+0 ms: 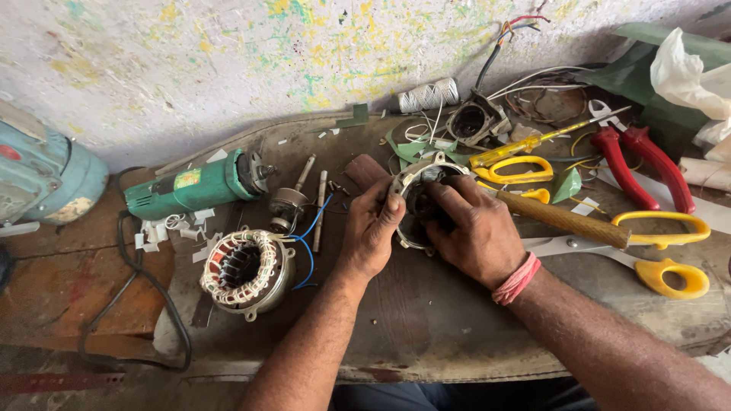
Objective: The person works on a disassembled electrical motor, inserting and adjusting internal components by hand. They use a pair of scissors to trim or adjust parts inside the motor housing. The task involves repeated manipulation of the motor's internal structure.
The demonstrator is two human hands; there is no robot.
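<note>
At frame centre, my left hand (371, 228) grips the rim of the round metal motor housing (415, 183); my right hand (472, 228) curls closed over its other side, fingers inside.

Head view – looking steeply down, close over workbench (426, 320).

Both forearms are bare right up to the frame edge, no sleeves showing. The right hand (476, 232) carries a band of pink-red thread (516, 278), several strands wrapped loosely around the wrist. The left hand (371, 228) wears nothing, no ring, no watch, no glove. At the bottom edge, a strip of dark blue trousers (426, 396) shows between the arms.
</note>
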